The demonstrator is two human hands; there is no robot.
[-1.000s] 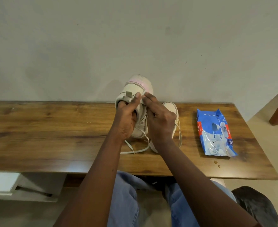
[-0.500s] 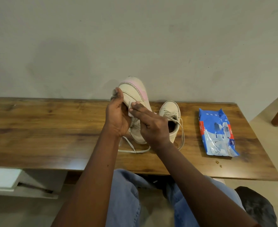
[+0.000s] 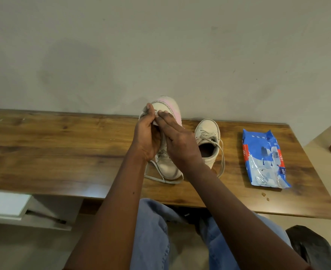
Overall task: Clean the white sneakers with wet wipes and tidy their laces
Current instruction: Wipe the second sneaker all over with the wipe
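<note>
The left hand point(image 3: 146, 135) grips the tipped-up sneaker point(image 3: 169, 165). The right hand point(image 3: 180, 145), fingers straight, presses a wipe point(image 3: 155, 123) to the sneaker's side, covering most of the wipe. Just right of that hand sits the second sneaker point(image 3: 209, 131), with the wipes pack point(image 3: 264, 158) farther right. Compared with half a second ago, the right fingers are higher, nearer the toe.

Both bare forearms reach forward and converge, the 2 hands close together. The left hand point(image 3: 147, 133) curls its fingers and thumb round the upended sneaker point(image 3: 169, 165), gripping it. The right hand point(image 3: 180, 145) lies against it, fingers point(image 3: 164, 122) straight and together, pressing flat.
</note>
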